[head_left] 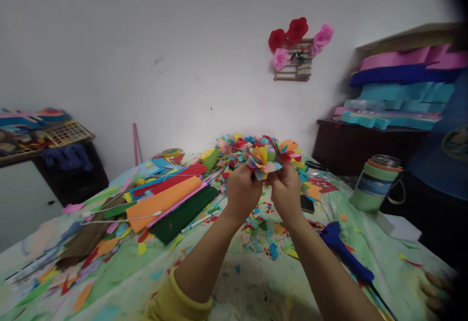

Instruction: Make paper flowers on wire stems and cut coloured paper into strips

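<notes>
Both my hands are raised over the table and closed around the base of a multicoloured paper flower [263, 161] with yellow, orange, blue and green petals. My left hand [242, 188] pinches it from the left, and my right hand [285, 189] grips it from the right. Behind the flower lies a heap of similar finished paper flowers [256, 144]. Paper scraps [263, 235] are scattered on the table beneath my wrists.
Stacked paper sheets [168, 196] in orange, red and dark green lie at left with thin wire [120, 219]. A blue glue gun [343, 249] lies at right, beside a green flask [375, 183] and a phone [307, 204]. Paper roses [297, 38] hang on the wall. Crepe rolls [402, 74] fill a shelf.
</notes>
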{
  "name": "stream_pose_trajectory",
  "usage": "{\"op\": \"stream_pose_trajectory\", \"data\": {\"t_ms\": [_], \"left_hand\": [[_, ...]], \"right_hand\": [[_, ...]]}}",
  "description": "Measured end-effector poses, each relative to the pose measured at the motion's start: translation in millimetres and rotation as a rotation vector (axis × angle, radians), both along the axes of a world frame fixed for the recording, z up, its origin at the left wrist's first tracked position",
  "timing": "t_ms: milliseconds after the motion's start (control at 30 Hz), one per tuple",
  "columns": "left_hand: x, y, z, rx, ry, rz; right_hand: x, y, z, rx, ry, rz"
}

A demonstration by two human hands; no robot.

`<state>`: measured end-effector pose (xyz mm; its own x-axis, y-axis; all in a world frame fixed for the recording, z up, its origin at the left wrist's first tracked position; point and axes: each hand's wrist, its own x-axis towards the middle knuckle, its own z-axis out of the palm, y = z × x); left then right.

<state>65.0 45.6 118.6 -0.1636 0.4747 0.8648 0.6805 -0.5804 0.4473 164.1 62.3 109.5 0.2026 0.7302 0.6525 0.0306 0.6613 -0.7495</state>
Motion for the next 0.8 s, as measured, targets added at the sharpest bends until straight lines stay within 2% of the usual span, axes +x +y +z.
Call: {"op": "stream_pose_trajectory", "data": {"t_ms": [100,167,267,400,533,600,733,800], "left_hand": [[0,-1,-0.9,0.067,0.101,0.038],[-2,0,-0.6,0.095,0.174,0.064],[-7,3,0.8,0.102,0.296,0.070],[-15,6,3.2,0.097,0.388,0.033],[-19,8,4.3,0.083,0.370,-0.041],[-20,10,3.5,0.104,0.367,-0.053],[-22,14,0.2,0.237,0.413,-0.078],[-21,13,-0.3,0.272,0.428,-0.111]], "right_hand": [[8,-2,6.8,0.049,-0.089,-0.051],[13,-6,12.4,0.051,-0.166,0.009],[21,-8,16.6,-0.037,-0.204,0.083],[24,-4,14.1,-0.144,-0.079,0.266],[20,-9,16.7,-0.193,0.049,0.421],[18,-15,21.1,-0.209,0.044,0.424],[22,-23,29.7,-0.226,-0.104,0.313],[25,-24,32.0,-0.248,-0.131,0.307]]}}
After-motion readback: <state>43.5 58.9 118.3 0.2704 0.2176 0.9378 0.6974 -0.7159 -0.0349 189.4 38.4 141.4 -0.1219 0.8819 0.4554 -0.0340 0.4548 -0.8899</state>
